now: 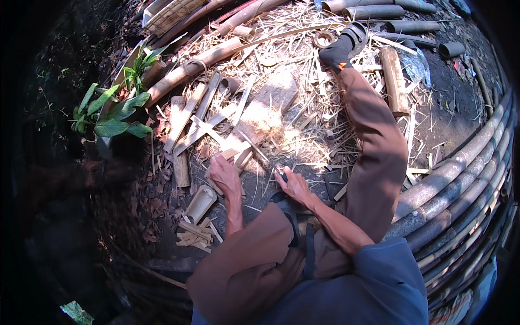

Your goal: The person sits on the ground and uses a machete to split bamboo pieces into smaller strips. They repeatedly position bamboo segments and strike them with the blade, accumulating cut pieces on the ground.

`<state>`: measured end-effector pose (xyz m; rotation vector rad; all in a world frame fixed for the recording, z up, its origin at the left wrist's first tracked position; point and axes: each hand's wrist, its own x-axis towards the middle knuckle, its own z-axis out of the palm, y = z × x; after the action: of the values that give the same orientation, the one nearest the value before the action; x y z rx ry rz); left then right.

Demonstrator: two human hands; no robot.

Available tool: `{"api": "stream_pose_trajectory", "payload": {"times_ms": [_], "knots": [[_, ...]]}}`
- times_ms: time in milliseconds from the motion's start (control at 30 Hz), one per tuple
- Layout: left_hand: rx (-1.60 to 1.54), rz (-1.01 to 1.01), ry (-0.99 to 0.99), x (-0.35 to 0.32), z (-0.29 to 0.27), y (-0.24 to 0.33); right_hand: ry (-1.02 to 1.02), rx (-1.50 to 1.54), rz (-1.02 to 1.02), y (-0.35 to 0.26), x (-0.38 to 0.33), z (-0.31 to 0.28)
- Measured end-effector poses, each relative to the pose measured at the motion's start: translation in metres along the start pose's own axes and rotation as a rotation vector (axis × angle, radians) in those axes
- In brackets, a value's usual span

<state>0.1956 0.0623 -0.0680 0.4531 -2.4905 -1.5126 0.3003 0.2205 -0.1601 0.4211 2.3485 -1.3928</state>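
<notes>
We look down at dark, dirt ground (257,187), with lots of thin, curly wood shavings (309,89) spread over it. Sun shines on some spots, and the rest is in shade. Long bamboo poles (444,189) lie side by side along the right edge, and a green, leafy plant (116,114) grows on the left.

Near the middle we see two bare hands. The left hand (224,174) pinches the near end of a pale bamboo piece (234,149). Its fingers are bent and pressed close, and the piece sticks out past them, away from the body and a bit to the right. We cannot tell if it is one piece or a few together.

The right hand (295,187) is curled around the dark handle of a knife (257,149). The thin blade points up and to the left, just beside the far end of the bamboo piece. We cannot tell if they touch.

Past the hands lies a flat board (273,97) with shavings on it. Just below the left hand we see a short, hollow bamboo chunk (200,203), and beside that, a small pile of cut strips (195,235).
</notes>
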Motion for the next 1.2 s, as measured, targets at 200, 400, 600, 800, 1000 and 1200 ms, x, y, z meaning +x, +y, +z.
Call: {"api": "stream_pose_trajectory", "payload": {"times_ms": [200, 400, 600, 800, 1000, 1200], "knots": [[-0.593, -0.243, 0.095, 0.023, -0.011, -0.016, 0.021, 0.228, 0.018, 0.011, 0.006, -0.001], [-0.256, -0.222, -0.101, 0.030, -0.035, -0.026, 0.049, 0.022, -0.057, -0.011, -0.013, -0.011], [-0.364, -0.236, -0.140, 0.011, -0.037, -0.005, -0.054, 0.084, -0.319, -0.051, -0.031, -0.011], [-0.342, -0.299, -0.092, 0.017, -0.028, -0.010, 0.006, 0.117, -0.106, -0.002, 0.008, -0.005], [-0.300, -0.251, -0.123, 0.010, -0.030, 0.005, 0.013, 0.165, -0.111, 0.005, 0.017, -0.001], [-0.282, -0.271, -0.092, 0.009, -0.026, -0.001, 0.096, -0.035, -0.278, -0.010, 0.003, 0.005]]}}
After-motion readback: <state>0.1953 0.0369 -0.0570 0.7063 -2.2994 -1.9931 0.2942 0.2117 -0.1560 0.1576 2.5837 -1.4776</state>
